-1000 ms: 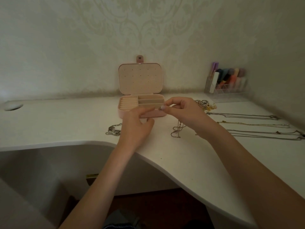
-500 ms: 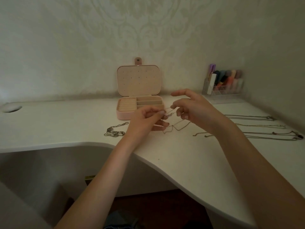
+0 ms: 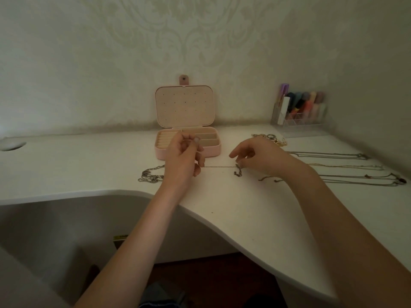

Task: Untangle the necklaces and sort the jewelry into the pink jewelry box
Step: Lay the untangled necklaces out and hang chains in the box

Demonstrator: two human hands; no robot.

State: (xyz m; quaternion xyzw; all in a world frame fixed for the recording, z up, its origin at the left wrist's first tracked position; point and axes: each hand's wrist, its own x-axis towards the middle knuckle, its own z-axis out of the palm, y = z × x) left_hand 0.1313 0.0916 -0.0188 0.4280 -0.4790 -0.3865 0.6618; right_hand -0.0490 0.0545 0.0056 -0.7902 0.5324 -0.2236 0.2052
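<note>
The pink jewelry box (image 3: 214, 150) stands open near the wall, its lid upright. My left hand (image 3: 183, 158) is just in front of it and pinches one end of a thin chain (image 3: 220, 167). The chain runs taut to my right hand (image 3: 259, 156), which pinches it near a small knot that dangles below the fingers. A tangled silver necklace (image 3: 150, 175) lies left of my left hand. Several long chains (image 3: 347, 172) lie stretched out on the right. A small heap of gold and silver jewelry (image 3: 270, 138) sits behind my right hand.
A clear organizer with coloured markers (image 3: 300, 110) stands at the back right against the wall. The white desk (image 3: 77, 165) has a curved front edge and a round cable hole (image 3: 12, 146) at the far left.
My hands have drawn apart and lowered toward the desk, pulling the thin chain straight between them. The right hand moved right, uncovering the front of the box.
</note>
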